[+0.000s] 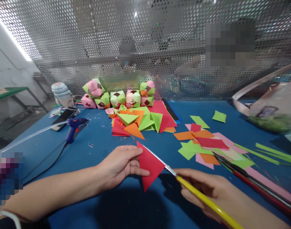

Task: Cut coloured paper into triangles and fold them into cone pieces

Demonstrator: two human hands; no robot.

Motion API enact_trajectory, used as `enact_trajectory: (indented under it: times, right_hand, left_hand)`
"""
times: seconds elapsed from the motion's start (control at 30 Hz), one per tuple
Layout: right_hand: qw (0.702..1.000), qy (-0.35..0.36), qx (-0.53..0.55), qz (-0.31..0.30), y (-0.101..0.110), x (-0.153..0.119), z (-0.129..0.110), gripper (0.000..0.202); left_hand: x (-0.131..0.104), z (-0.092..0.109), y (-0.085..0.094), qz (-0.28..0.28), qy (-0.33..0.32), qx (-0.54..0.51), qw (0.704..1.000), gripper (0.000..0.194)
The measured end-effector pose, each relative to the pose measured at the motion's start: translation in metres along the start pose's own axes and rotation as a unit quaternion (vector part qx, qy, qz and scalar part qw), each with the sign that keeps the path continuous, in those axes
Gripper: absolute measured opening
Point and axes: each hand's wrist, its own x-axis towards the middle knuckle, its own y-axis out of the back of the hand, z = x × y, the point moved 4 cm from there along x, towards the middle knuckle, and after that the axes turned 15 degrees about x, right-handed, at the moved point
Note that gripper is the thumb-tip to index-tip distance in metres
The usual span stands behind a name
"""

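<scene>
Folded paper balls [126, 97] in pink, green and orange were stacked against a perforated metal screen [159, 41] at the back of a blue table [107, 135]. A heap of folded paper triangles [140, 121] was piled before them. A blue glue gun [74, 127] and a phone [64, 118] were laid to the left, loose paper squares [202, 144] and green strips [269, 152] to the right.

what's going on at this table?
A person holds a folded red paper triangle in the left hand above a blue table. The right hand grips a yellow-handled tool whose metal tip runs along the triangle's upper edge. Folded paper pieces are piled behind, paper balls stand by the mesh screen, and a glue gun lies to the left.
</scene>
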Motion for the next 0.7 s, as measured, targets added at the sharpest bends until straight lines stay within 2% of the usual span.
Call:
enact_trajectory:
  times: [0.17,0.4,0.53,0.7]
  right_hand:
    - [1.000,-0.017,0.003,0.016,0.000,0.000,0.005,0.040]
    - [1.000,0.014,0.024,0.004,-0.002,0.002,0.018,0.039]
    - [1.000,0.005,0.015,0.005,-0.002,0.001,0.014,0.037]
    - [1.000,0.005,-0.008,0.003,-0.005,0.000,0.005,0.033]
  left_hand:
    - [0.000,-0.002,0.000,0.003,0.003,0.005,1.000,0.018]
    - [-0.003,-0.006,-0.004,-0.013,0.020,0.027,0.999,0.015]
    - [-0.004,-0.006,-0.006,-0.036,0.015,0.032,0.999,0.016]
    - [-0.004,-0.006,-0.005,-0.035,0.014,0.024,0.999,0.016]
